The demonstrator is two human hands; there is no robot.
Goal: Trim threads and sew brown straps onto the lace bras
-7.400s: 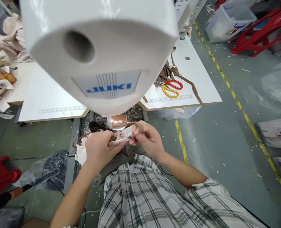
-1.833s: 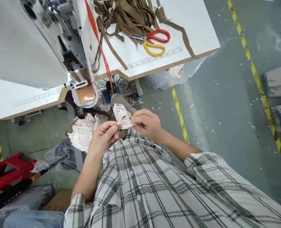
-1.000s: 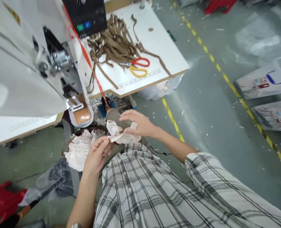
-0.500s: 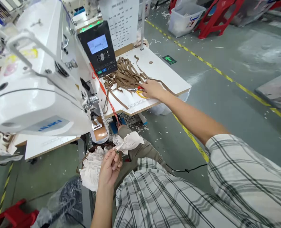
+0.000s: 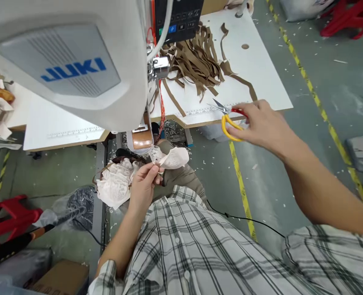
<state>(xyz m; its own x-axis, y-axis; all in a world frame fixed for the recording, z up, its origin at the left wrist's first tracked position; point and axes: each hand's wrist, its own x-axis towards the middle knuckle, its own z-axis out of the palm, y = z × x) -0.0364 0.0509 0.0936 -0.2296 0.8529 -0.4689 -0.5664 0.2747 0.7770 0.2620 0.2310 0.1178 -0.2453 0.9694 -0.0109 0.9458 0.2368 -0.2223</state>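
While the left hand (image 5: 146, 178) pinches the lace piece (image 5: 173, 158) by its near end, thumb against forefinger with no gap showing between them, the right hand (image 5: 261, 125) has hold of the scissors (image 5: 226, 119) by their handles. The left hand's other fingers curl in below the pinch; the piece juts out to the right, above the trousers (image 5: 184, 180) and just short of the machine's arm (image 5: 142, 139). On the right, the thumb lies at the yellow loop and the fingers bend round the red one (how deep they go through is hidden). The blades stand slightly parted in a narrow V, pointing left across the printed ruler near the front edge of the table (image 5: 262, 69); whether they touch it is hard to say. Beyond them lies a heap of brown strips (image 5: 196, 59), apart from the blades. A lace pile (image 5: 116, 184) sits just left of the left hand, below the machine (image 5: 77, 69).
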